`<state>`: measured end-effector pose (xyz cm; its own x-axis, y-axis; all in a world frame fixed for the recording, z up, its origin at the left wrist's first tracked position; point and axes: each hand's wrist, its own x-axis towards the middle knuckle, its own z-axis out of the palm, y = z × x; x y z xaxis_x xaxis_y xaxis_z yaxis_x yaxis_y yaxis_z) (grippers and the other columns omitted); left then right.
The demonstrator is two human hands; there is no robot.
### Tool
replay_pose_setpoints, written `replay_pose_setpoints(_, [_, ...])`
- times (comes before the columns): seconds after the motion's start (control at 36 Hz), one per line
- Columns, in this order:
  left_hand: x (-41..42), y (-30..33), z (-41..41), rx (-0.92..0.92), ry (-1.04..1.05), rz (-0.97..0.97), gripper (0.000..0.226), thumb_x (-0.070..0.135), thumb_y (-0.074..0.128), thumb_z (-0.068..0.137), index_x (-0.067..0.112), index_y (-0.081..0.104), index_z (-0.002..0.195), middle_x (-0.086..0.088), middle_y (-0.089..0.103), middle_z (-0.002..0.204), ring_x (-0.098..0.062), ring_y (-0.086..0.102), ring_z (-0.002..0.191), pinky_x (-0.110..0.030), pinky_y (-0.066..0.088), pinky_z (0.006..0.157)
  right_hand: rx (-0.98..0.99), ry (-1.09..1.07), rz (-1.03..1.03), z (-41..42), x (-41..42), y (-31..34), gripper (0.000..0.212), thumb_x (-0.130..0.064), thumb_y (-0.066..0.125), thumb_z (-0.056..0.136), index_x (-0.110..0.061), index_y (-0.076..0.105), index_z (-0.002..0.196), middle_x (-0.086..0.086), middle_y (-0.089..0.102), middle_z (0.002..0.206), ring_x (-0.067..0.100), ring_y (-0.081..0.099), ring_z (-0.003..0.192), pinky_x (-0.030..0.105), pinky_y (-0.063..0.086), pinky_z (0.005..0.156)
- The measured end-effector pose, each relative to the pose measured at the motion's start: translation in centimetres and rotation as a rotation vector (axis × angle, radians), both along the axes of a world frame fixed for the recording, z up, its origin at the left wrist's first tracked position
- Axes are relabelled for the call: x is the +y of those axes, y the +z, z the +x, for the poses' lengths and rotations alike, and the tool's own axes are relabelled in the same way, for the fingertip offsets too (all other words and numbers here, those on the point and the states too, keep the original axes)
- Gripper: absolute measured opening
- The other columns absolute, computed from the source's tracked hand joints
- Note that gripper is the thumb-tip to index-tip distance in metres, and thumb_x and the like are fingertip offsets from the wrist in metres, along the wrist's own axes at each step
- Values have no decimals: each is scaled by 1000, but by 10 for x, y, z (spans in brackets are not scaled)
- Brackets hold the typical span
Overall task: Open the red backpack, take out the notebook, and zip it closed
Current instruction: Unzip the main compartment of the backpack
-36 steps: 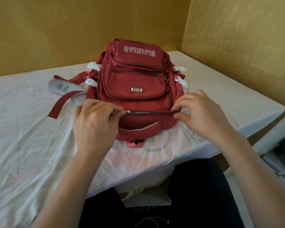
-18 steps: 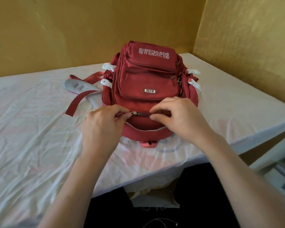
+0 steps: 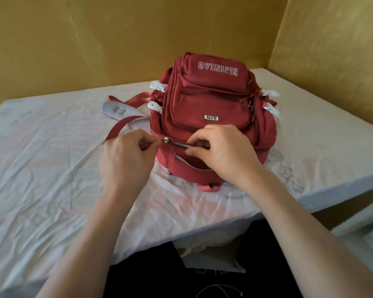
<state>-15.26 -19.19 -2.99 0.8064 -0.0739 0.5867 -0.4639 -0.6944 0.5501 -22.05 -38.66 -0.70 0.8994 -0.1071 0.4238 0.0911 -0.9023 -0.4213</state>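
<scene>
Pinching the small metal zipper pull [image 3: 165,140], the left hand [image 3: 127,157] and right hand [image 3: 222,150] grip the red fabric backpack [image 3: 209,108] at frame centre.

Soft, warm daylight fills the frame, brightest on the white sheet [image 3: 52,168] at right and centre. The ochre walls [image 3: 95,39] are evenly lit, with the upper left slightly darker. Shadows are weak and diffuse: a faint one lies under the backpack [image 3: 209,100] at its lower edge, and the lower centre of the frame below the sheet is deep black without detail. No glare appears. Wide-angle distortion bends the wall corner at upper right and stretches the forearms at the bottom edge. Detail is soft overall, with compression smear.
</scene>
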Motion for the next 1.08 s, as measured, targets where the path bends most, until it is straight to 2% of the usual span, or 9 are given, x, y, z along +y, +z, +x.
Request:
replay_pose_setpoints(0.14, [7,6,14,95,78,11,10,40,79,82,30,82,83,6,77,77,-23,72,80,-40,57,70,-3,-8,21,-2,1,-4,22,-49,76,84,-33,77,100,-11,69,90,17,67,91,43,55,77])
replay_pose_setpoints(0.25, [8,9,31,146,113,24,11,35,77,82,25,83,83,0,78,80,-28,71,83,-43,57,73,-1,-6,44,-3,2,-6,21,-47,77,85,-31,78,100,-11,70,91,15,67,90,42,56,77])
replay_pose_setpoints(0.47, [0,17,77,214,141,115,13,28,74,82,22,84,87,-8,78,86,-33,71,90,-44,59,72,-3,-2,88,-8,2,-8,17,-44,76,86,-30,78,96,-12,69,87,11,66,86,42,56,75])
replay_pose_setpoints(0.58, [-5,18,98,227,122,197,13,30,75,86,20,81,80,-10,76,84,-37,69,85,-38,54,68,1,-1,96,-8,1,-7,18,-45,76,86,-30,78,96,-12,69,86,13,66,85,43,56,75])
replay_pose_setpoints(0.67, [-8,19,112,231,148,238,11,29,76,84,22,83,88,-12,76,93,-38,69,88,-34,46,65,2,-5,105,-7,2,-7,18,-45,76,86,-30,78,96,-12,69,87,14,66,85,43,55,76])
replay_pose_setpoints(0.83, [-17,16,129,252,183,306,15,30,73,83,23,82,92,-16,74,95,-42,69,90,-36,44,64,4,7,121,-8,1,-5,16,-43,76,87,-29,79,95,-12,68,86,12,65,85,43,55,75])
replay_pose_setpoints(0.97, [-26,12,136,294,196,282,20,31,72,83,18,81,95,-16,73,98,-42,69,91,-44,59,74,11,6,121,-9,0,-4,16,-42,76,87,-29,79,95,-11,69,86,13,65,85,43,55,76])
replay_pose_setpoints(1.08, [-31,10,139,327,219,277,24,28,67,85,16,79,102,-16,72,106,-42,69,96,-48,60,82,16,13,119,-10,1,-2,17,-42,76,87,-28,79,95,-10,68,86,14,65,85,43,54,77])
